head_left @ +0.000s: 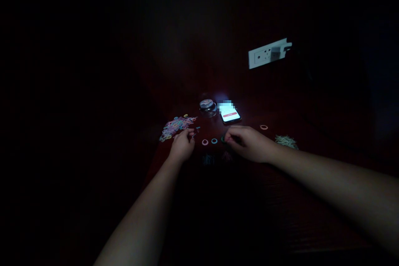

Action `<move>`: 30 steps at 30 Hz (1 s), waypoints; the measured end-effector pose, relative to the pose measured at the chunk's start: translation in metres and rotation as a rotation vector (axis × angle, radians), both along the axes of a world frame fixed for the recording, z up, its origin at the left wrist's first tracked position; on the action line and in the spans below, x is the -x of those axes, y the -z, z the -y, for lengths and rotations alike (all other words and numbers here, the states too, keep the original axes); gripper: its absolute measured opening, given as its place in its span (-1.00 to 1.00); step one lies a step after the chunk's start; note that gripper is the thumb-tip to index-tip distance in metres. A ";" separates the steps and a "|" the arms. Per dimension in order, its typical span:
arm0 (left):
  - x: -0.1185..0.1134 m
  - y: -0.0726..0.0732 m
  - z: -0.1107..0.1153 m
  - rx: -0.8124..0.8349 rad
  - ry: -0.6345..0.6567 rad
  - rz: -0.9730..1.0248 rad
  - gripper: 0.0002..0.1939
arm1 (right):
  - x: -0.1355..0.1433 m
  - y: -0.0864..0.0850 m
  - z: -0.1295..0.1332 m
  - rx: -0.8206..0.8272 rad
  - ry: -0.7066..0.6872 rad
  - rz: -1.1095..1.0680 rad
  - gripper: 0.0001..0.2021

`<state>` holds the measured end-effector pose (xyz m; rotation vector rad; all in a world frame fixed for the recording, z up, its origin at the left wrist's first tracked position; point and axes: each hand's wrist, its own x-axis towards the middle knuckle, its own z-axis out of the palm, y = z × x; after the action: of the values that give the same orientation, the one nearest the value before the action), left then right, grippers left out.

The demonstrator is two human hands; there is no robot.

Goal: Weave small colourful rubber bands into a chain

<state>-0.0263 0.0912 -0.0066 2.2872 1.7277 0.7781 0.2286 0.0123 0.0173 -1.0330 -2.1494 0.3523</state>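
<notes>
My left hand (pixel 183 145) is at the right edge of a heap of small multicoloured loops (pixel 177 125). Its fingers are curled together, with a tiny light piece near the tips that is too small to name. My right hand (pixel 249 143) is closed in a pinch over a dark green ring (pixel 222 138), partly covered by the fingertips. Whether the fingers grip the ring cannot be made out. Between the hands lie a pink ring (pixel 205 142) and a blue ring (pixel 214 141). Nearer to me are a dim blue pile (pixel 208 159) and a dim reddish pile (pixel 227 156) of thin pieces.
Behind the rings stand a round lidded jar (pixel 208 109) and a lit phone (pixel 230 113). Beyond my right hand lie an orange ring (pixel 263 127) and a pale green pile (pixel 286 141). A socket panel (pixel 268 54) is on the dark surface behind. Most surroundings are too dark to see.
</notes>
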 end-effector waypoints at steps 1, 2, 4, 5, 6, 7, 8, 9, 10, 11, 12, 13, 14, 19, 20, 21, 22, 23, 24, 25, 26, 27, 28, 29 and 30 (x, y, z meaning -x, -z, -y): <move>0.000 0.000 0.000 -0.002 0.003 0.024 -0.67 | 0.000 0.000 0.000 0.001 -0.003 0.001 -0.90; 0.000 0.000 0.000 0.005 0.002 0.046 -0.70 | 0.000 0.000 0.000 0.001 -0.004 0.002 -0.91; 0.000 -0.001 0.000 0.033 0.008 0.087 -0.77 | 0.000 0.000 0.000 0.000 -0.006 0.000 -0.91; -0.001 -0.001 0.000 0.043 0.017 0.109 -0.79 | 0.000 -0.001 0.000 0.002 -0.007 0.000 -0.91; -0.001 -0.001 0.000 0.048 0.028 0.134 -0.81 | 0.000 -0.001 0.000 0.005 -0.008 0.000 -0.91; -0.002 -0.001 0.000 0.053 0.039 0.162 -0.82 | 0.000 -0.001 0.000 0.008 -0.009 0.000 -0.91; -0.003 0.000 0.000 0.057 0.050 0.193 -0.83 | 0.000 -0.001 0.000 0.010 -0.009 0.001 -0.91; -0.003 0.000 0.000 0.061 0.059 0.223 -0.84 | 0.000 -0.001 0.000 0.011 -0.010 0.000 -0.91; -0.004 0.000 -0.001 0.068 0.069 0.252 -0.84 | 0.000 0.000 0.000 0.012 -0.011 0.000 -0.91; -0.005 0.001 -0.001 0.075 0.079 0.279 -0.85 | 0.000 0.000 0.000 0.010 -0.011 0.000 -0.91; -0.005 0.001 -0.001 0.080 0.087 0.302 -0.85 | 0.000 0.000 0.000 0.008 -0.011 0.000 -0.91; -0.006 0.001 -0.001 0.081 0.096 0.320 -0.86 | 0.000 0.000 0.000 0.006 -0.010 0.001 -0.91; -0.006 0.001 -0.001 0.078 0.102 0.333 -0.86 | 0.000 0.000 0.000 0.005 -0.008 0.003 -0.91; -0.008 -0.001 0.002 0.070 0.120 0.378 -0.85 | 0.000 0.000 0.000 -0.003 -0.013 -0.003 -0.90; -0.008 -0.001 0.002 0.080 0.120 0.391 -0.85 | 0.000 0.000 0.000 -0.004 -0.015 -0.005 -0.90; -0.009 -0.002 0.003 0.093 0.118 0.405 -0.84 | 0.000 0.000 0.000 -0.003 -0.016 -0.007 -0.90; -0.009 -0.002 0.003 0.106 0.116 0.419 -0.84 | 0.000 0.000 0.000 -0.002 -0.015 -0.007 -0.90; -0.010 -0.003 0.003 0.116 0.112 0.431 -0.84 | 0.000 0.000 0.000 0.000 -0.014 -0.006 -0.90; -0.010 -0.003 0.004 0.123 0.111 0.440 -0.84 | 0.000 0.000 0.000 0.003 -0.011 -0.004 -0.90; -0.011 -0.003 0.004 0.126 0.112 0.446 -0.84 | 0.000 0.000 0.000 0.007 -0.009 -0.001 -0.90; -0.011 -0.004 0.004 0.128 0.113 0.452 -0.84 | 0.000 0.000 0.000 0.008 -0.007 0.001 -0.90; -0.012 -0.004 0.005 0.130 0.114 0.458 -0.84 | 0.000 0.000 0.001 0.008 -0.007 0.001 -0.90; -0.013 -0.004 0.005 0.133 0.114 0.464 -0.84 | 0.000 -0.001 0.001 0.007 -0.008 0.000 -0.89; -0.013 -0.005 0.005 0.136 0.113 0.468 -0.84 | 0.000 -0.001 0.001 0.006 -0.010 -0.002 -0.90; -0.014 -0.005 0.006 0.137 0.110 0.469 -0.84 | 0.000 -0.001 0.001 0.005 -0.013 -0.005 -0.90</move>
<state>-0.0125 0.0853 -0.0015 1.8961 1.3850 1.0353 0.2287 0.0114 0.0188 -1.0201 -2.1524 0.3658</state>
